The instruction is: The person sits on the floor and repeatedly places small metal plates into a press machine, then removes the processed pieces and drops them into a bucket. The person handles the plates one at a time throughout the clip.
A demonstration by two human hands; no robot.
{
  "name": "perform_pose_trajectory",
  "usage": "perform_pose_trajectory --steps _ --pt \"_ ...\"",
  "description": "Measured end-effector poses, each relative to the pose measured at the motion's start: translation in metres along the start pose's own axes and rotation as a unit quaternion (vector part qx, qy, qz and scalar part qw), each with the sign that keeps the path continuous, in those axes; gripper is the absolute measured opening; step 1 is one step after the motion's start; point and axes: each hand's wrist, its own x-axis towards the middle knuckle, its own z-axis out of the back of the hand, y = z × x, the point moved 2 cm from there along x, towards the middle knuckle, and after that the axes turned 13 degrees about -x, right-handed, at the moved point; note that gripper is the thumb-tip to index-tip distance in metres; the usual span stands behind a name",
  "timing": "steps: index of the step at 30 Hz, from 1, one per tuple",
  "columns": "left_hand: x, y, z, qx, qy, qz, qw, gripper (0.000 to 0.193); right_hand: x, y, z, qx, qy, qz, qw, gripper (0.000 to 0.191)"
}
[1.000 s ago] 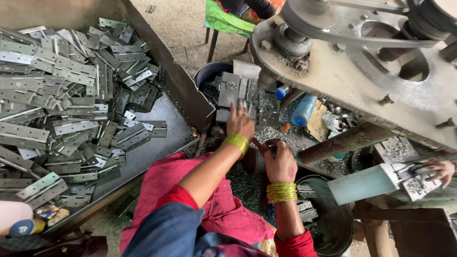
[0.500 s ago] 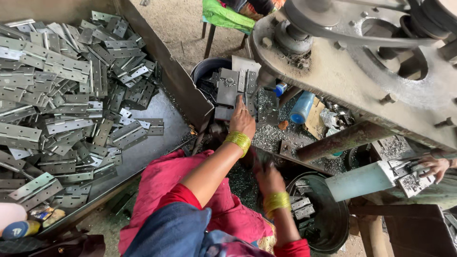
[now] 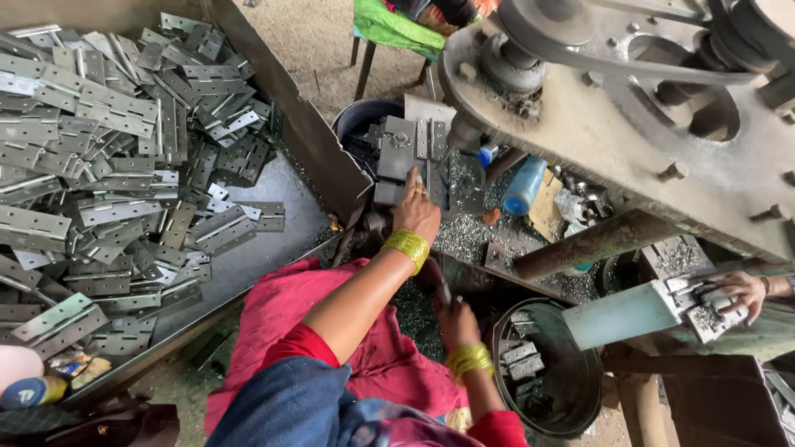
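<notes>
My left hand (image 3: 416,211), with yellow bangles on the wrist, reaches up to the press bed. Its fingertips pinch the lower edge of a grey hinge plate (image 3: 396,153) lying among other plates there. My right hand (image 3: 458,319), also bangled, sits lower beside my red-draped lap. It is closed around a thin dark metal piece (image 3: 441,288). A round black pan (image 3: 580,389) holding several small hinge pieces lies just right of that hand.
A big tray (image 3: 257,265) of grey hinges fills the left. The heavy press body (image 3: 629,141) with its belt wheel overhangs the top right. Another person's hand (image 3: 743,291) holds parts on a pale chute (image 3: 629,314). A blue bottle (image 3: 525,185) and metal swarf lie under the press.
My right hand has dropped from beside the left wrist down toward the black pan. My left hand has stayed at the press bed.
</notes>
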Motion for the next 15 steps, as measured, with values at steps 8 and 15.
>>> perform_pose_trajectory --steps 8,15 --pt "0.029 0.007 -0.009 -0.043 -0.08 0.025 0.996 0.037 0.023 -0.006 0.032 0.0 -0.046 0.1 0.994 0.059" --pt "0.025 0.003 -0.005 -0.028 -0.039 0.046 0.998 0.036 0.002 -0.005 -0.005 0.03 -0.015 0.031 0.999 0.057"
